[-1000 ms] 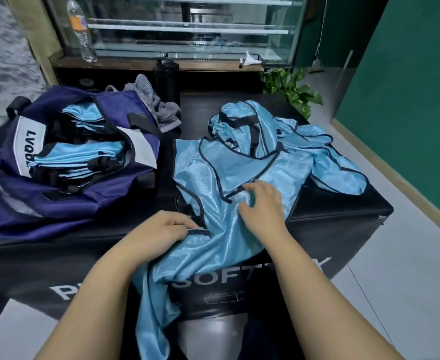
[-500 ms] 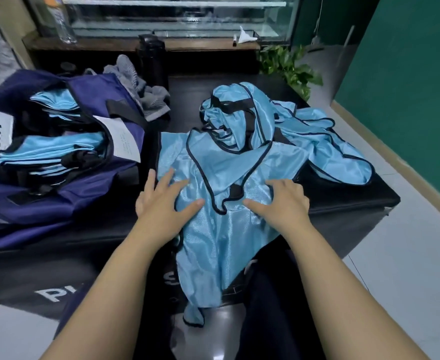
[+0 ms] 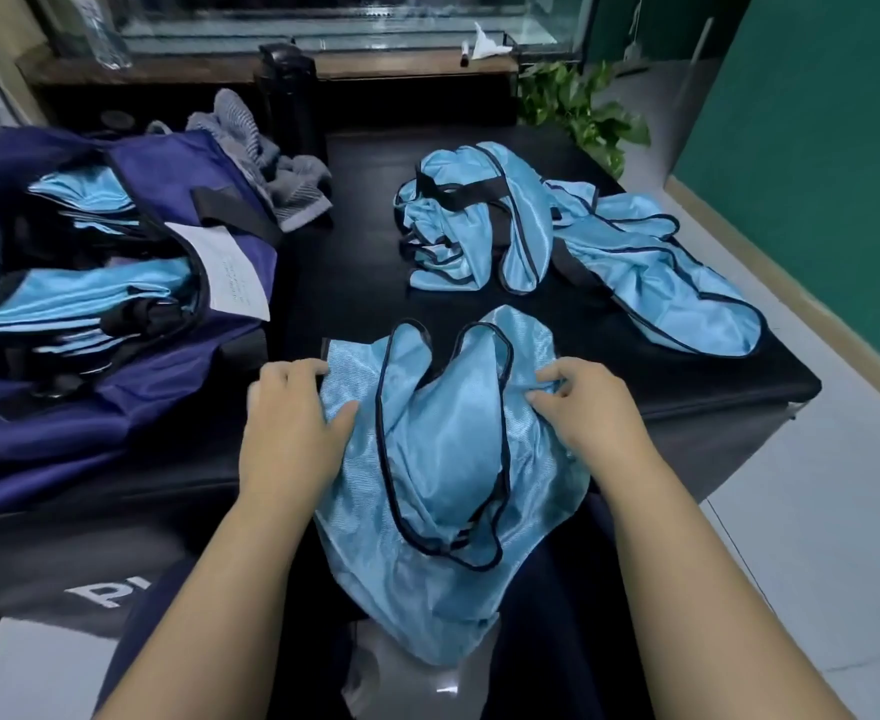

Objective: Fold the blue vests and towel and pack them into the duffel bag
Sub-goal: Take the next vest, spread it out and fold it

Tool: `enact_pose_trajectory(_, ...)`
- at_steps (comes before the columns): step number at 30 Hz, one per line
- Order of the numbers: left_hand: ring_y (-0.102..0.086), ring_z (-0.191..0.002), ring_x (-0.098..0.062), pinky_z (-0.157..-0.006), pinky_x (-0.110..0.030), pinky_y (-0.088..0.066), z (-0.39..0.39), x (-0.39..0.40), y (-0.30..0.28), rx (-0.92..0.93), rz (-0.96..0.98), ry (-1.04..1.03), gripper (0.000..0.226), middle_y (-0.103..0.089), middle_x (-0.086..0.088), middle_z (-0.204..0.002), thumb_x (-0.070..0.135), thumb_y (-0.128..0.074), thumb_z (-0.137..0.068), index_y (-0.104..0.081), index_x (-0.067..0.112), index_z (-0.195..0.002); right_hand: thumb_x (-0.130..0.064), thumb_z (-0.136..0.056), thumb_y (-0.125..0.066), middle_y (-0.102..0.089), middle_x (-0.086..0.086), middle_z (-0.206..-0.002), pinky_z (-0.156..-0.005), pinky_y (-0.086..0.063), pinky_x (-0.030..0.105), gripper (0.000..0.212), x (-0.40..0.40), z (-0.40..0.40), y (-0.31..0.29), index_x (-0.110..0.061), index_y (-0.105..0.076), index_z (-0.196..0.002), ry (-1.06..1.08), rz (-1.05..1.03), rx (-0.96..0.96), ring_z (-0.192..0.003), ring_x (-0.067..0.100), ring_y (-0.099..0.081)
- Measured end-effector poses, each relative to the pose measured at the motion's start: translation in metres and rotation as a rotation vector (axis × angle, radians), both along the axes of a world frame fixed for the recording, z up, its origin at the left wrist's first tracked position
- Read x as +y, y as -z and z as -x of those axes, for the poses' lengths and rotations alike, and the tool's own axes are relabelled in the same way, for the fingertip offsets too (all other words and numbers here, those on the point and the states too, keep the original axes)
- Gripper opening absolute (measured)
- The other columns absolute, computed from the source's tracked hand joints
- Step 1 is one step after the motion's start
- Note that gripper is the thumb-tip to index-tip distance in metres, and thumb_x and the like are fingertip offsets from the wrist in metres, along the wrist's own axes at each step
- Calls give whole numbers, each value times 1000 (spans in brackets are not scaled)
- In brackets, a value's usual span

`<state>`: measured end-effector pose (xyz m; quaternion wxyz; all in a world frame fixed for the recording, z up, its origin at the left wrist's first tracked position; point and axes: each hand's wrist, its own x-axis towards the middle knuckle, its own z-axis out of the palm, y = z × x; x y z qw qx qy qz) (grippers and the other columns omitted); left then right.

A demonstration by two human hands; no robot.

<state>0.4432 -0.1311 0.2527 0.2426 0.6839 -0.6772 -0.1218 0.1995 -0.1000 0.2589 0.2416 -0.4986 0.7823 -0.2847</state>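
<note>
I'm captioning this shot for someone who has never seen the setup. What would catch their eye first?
First, the two hands at the near table edge: the left hand and the right hand grip the sides of a shiny blue vest. Beyond it lies a loose heap of more vests, and at the left stands the open navy duffel bag, already holding folded vests.

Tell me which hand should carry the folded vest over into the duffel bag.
Left. The left hand grips the light blue mesh vest on its edge nearest the open navy duffel bag; the right hand holds the far side.
</note>
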Motion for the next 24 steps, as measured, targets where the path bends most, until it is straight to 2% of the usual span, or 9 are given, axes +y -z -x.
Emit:
enact_pose_trajectory(4, -32, -126, -33, -101, -43, -31, 0, -6, -1, -23, -163, -143, 63, -39, -10, -139, 47, -65, -84, -46, 17, -136, -27, -88, -66, -51, -6, -62, -55, -38, 28, 11, 2, -1, 5, -16, -66, -90, 41, 61, 12, -58, 12, -47)
enact_pose_trajectory(6, -37, -119, -31, -92, -41, -32, -3, -9, -2, 34, -161, -119, 39, -50, -5, -122, 47, -66, -83, -62, 20, -112, -27, -88, -65, -49, -6, -60, -54, -36, 29, 12, 3, -3, 5, -15, -63, -86, 45, 77, 15, -56, 12, -45)
enact_pose_trajectory(8, -46, -103, -29, -82, -38, -34, -5, -8, -2, 95, -156, -99, 32, -57, -5, -96, 44, -65, -83, -61, 13, -87, -26, -88, -65, -48, -6, -60, -54, -36, 29, 12, 6, -4, 5, -16, -62, -84, 31, 89, -4, -56, 12, -43)
enact_pose_trajectory(11, -55, -75, -23, -77, -39, -43, -7, -1, -6, 468, -145, -45, 27, -61, -5, -75, 33, -64, -86, -58, 8, -79, -23, -88, -67, -51, -3, -66, -54, -36, 23, 10, 12, -5, 1, -15, -64, -81, -3, 138, -18, -59, 10, -44)
enact_pose_trajectory(13, -57, -74, -19, -73, -36, -46, -5, 9, -14, 752, -141, -3, 19, -65, -6, -79, 25, -62, -89, -61, 8, -81, -20, -87, -67, -54, 1, -78, -54, -34, 18, 8, 17, -4, -5, -19, -64, -79, -10, 175, -14, -64, 8, -47)
enact_pose_trajectory(16, -57, -73, -17, -68, -32, -45, -4, 19, -31, 1071, -128, -38, 16, -64, -6, -77, 19, -57, -92, -62, 13, -79, -17, -85, -68, -55, 2, -91, -71, -37, 21, 16, 27, -2, -17, -27, -62, -74, -22, 270, 7, -84, 17, -52)
enact_pose_trajectory(18, -56, -68, -15, -62, -26, -44, -4, 25, -46, 1250, -148, -37, 16, -61, -3, -72, 16, -54, -95, -59, 13, -80, -14, -86, -64, -55, 1, -97, -76, -36, 14, 20, 35, -1, -30, -29, -59, -74, -60, 299, -10, -88, 12, -51)
enact_pose_trajectory(20, -59, -74, -19, -66, -29, -46, -7, 31, -56, 1255, -118, 27, 10, -63, -7, -80, 15, -54, -95, -60, 8, -92, -14, -91, -57, -52, -2, -98, -70, -34, 7, 14, 44, -3, -43, -26, -55, -82, -113, 283, -36, -84, 2, -48)
enact_pose_trajectory(24, -57, -78, -22, -73, -36, -45, -12, 45, -73, 1033, 51, 79, 39, -64, -12, -90, 28, -70, -79, -55, 5, -107, -23, -97, -48, -51, -7, -85, -62, -36, 21, 11, 65, -8, -61, -25, -47, -86, -167, 286, -39, -71, 6, -46)
